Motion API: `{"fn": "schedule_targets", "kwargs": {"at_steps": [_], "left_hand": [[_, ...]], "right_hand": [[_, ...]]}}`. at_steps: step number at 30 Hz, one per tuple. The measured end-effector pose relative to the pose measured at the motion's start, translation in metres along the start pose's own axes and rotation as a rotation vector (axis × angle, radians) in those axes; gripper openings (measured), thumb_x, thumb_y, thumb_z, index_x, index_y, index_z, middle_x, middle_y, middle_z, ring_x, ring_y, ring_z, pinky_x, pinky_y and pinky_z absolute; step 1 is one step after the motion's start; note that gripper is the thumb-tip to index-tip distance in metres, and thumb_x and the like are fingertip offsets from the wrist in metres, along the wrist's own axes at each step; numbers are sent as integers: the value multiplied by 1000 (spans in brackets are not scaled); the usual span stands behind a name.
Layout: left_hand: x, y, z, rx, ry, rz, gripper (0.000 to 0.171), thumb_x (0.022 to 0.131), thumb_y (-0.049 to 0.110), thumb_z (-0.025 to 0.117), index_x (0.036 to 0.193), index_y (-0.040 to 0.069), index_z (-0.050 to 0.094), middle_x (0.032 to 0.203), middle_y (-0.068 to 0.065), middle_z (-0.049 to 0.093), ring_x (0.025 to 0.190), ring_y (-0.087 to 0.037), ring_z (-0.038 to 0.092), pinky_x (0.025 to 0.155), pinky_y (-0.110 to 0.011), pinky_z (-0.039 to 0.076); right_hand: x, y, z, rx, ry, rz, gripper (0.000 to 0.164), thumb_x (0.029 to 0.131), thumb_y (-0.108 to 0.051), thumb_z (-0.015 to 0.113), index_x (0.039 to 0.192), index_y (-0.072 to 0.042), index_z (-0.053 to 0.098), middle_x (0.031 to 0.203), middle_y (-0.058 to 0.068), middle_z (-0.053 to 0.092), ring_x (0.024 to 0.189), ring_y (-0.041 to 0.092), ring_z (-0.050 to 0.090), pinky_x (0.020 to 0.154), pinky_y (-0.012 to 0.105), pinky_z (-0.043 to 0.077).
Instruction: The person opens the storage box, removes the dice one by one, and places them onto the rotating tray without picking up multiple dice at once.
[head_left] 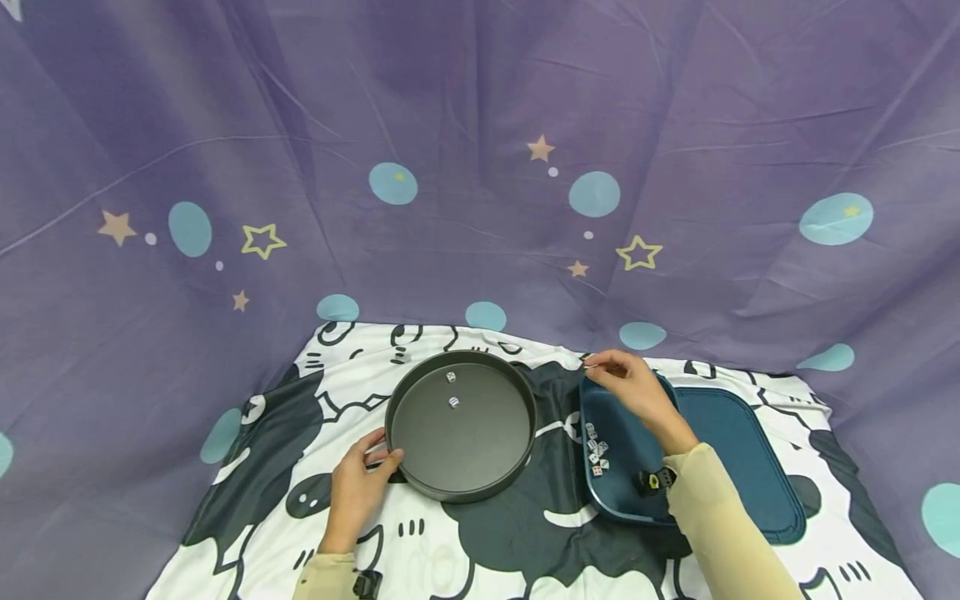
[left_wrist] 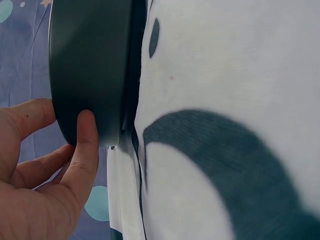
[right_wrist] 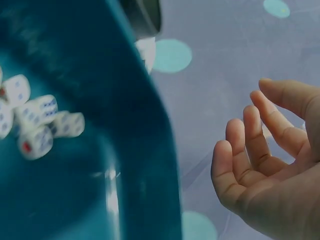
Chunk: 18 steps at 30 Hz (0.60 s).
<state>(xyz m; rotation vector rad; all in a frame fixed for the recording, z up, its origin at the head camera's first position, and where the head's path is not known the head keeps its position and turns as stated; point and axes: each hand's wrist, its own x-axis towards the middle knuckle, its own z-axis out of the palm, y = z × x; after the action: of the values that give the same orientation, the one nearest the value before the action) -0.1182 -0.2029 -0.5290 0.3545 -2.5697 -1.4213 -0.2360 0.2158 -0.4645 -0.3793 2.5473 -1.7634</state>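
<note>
A round dark grey pan (head_left: pixel 465 425) lies on the patterned cloth, with one white die (head_left: pixel 451 377) and another die (head_left: pixel 453 402) inside. My left hand (head_left: pixel 358 483) holds the pan at its left side; in the left wrist view a thumb (left_wrist: pixel 87 127) presses the outer wall and a finger (left_wrist: pixel 37 117) meets the edge. Above the far left corner of a blue tray (head_left: pixel 626 492) is my right hand (head_left: pixel 630 383), fingers loosely bent. Between its fingertips (right_wrist: pixel 255 97) no object shows in the right wrist view. Several white dice (head_left: pixel 596 450) are grouped along the tray's left side.
A second flat blue panel (head_left: pixel 727 458) lies against the tray's right side, partly behind the right forearm. Under everything is a black-and-white cartoon cloth (head_left: pixel 420 550). A purple curtain (head_left: pixel 480 167) with stars and dots hangs behind the far edge.
</note>
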Motion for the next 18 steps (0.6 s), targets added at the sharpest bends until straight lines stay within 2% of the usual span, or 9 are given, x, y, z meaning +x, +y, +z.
{"fn": "schedule_targets", "kwargs": {"at_steps": [3,7,11,16,18], "left_hand": [[0,1,0,2,0,-3,51,90,19,76,136,4,60,117,-18,70,102,-30,69,97,-52,44],[0,2,-1,3,-4,-6,51,90,20,76,136,5,60,117,-18,70,103,-31,69,98,-53,43],[0,2,-1,0,-10,-7,51,91,20,75,137,5,59,119,-18,69,103,-31,68,98,-53,43],[0,2,-1,-2,-8,-6,51,91,21,76,137,5,60,120,-18,69,103,-31,68,99,-52,43],[-1,2,-1,-2,-9,-5,51,91,21,76,137,5,60,121,-18,68,104,-31,68,99,-52,43]], "right_hand": [[-3,11,-5,-2,15,29,27,97,-15,69,116,4,67,103,15,67,93,32,63,76,31,51],[-5,22,-7,-1,20,59,28,97,-15,68,117,4,67,103,16,67,91,35,61,72,35,50],[-7,31,-9,-17,-2,73,27,97,-12,67,119,5,67,104,18,68,87,27,62,70,36,51],[-16,15,-8,-50,-68,111,25,97,-3,63,118,11,65,104,26,66,81,18,60,63,30,48],[-18,16,-9,-63,-90,120,24,96,0,64,117,13,64,100,27,66,80,23,60,62,32,48]]}}
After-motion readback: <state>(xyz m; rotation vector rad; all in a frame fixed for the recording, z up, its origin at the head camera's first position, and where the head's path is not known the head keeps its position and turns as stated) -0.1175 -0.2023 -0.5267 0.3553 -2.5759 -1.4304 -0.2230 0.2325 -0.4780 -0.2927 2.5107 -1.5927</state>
